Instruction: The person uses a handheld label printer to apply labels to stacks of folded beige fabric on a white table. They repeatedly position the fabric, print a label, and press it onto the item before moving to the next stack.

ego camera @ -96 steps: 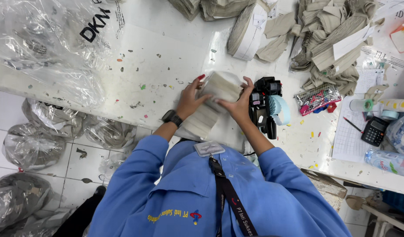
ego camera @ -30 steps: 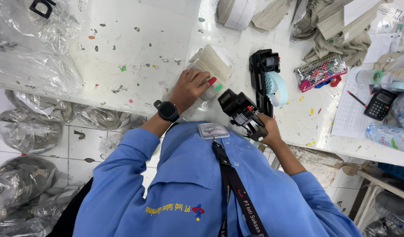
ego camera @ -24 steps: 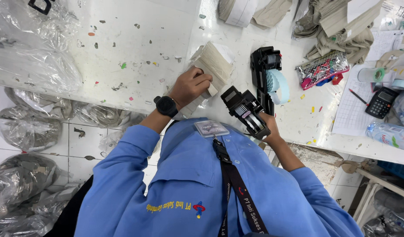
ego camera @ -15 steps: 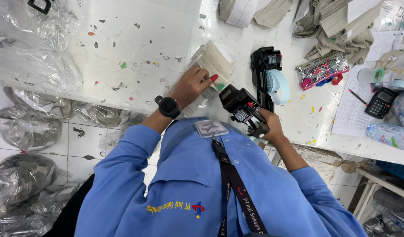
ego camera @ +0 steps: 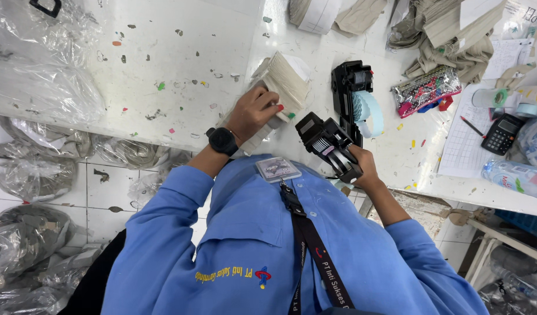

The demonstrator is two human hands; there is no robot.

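My left hand (ego camera: 254, 112) presses down on a stack of beige fabric pieces (ego camera: 283, 80) at the near edge of the white table (ego camera: 181, 52). A black watch sits on that wrist. My right hand (ego camera: 363, 168) grips the handle of a black label gun (ego camera: 326, 144), whose head points toward the stack and sits just right of my left fingers. A second black label gun (ego camera: 349, 87) with a blue label roll lies on the table beyond it.
Clear plastic bags (ego camera: 32, 52) cover the table's left end, and more lie on the tiled floor. Beige fabric bundles (ego camera: 443, 32), a calculator (ego camera: 501, 133), a pen, tape rolls, a gridded sheet and a water bottle (ego camera: 513, 175) crowd the right side.
Both hands held the fabric stack at first. My right hand has since picked up the label gun and brought it closer to the stack, while my left hand stays on the fabric.
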